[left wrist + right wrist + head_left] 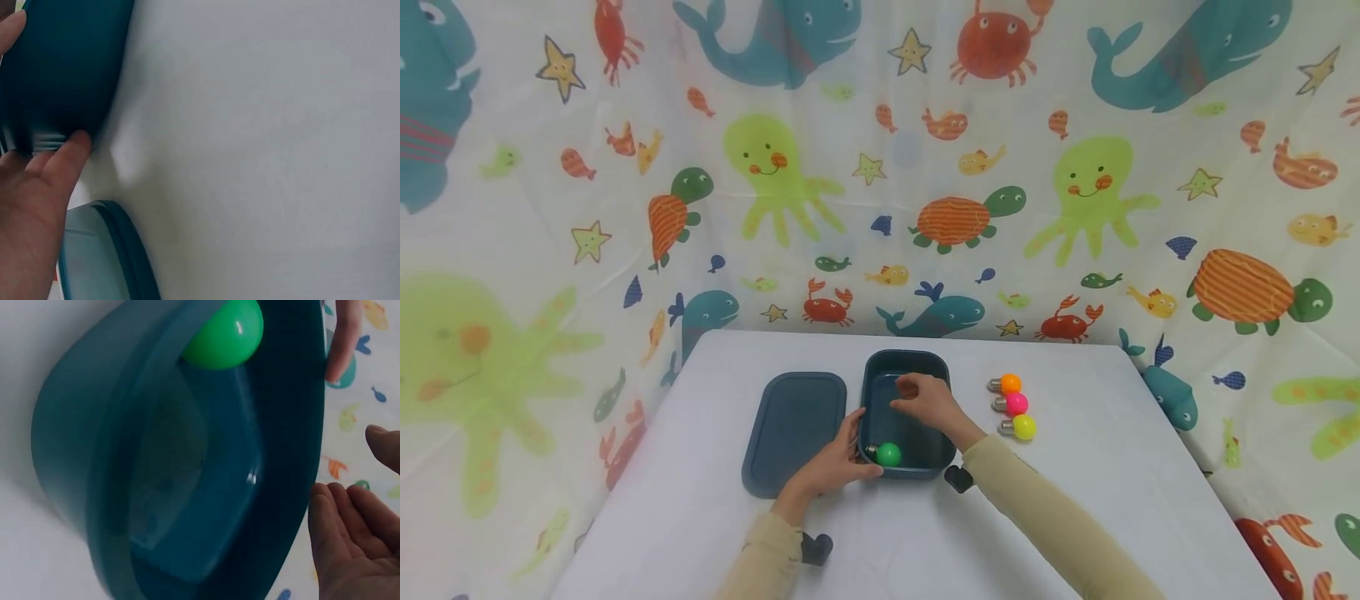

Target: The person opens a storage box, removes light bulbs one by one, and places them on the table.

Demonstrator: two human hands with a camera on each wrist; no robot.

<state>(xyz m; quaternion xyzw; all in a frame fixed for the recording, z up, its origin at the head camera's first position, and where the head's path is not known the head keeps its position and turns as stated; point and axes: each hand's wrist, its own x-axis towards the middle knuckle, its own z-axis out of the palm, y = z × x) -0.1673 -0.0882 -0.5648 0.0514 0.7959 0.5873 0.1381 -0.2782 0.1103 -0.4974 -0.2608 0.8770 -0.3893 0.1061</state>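
A dark teal plastic container (946, 392) stands on the table with a green light bulb (889, 454) lying in its near left corner. My left hand (833, 465) holds that corner, fingers along the left wall and thumb at the front. In the left wrist view, fingertips press the container's outer side (69, 62). Over the container hovers my right hand (931, 402), its fingers loosely bent and holding nothing. The right wrist view shows a gap between that hand's thumb (384, 447) and fingers. The green bulb (228, 337) is partly behind the rim there.
Left of the container lies a matching dark lid (797, 425), flat on the white table (700, 400). To the right, an orange bulb (1011, 384), a pink bulb (1017, 404) and a yellow bulb (1024, 427) lie in a column. A sea-animal curtain (865, 225) surrounds the table.
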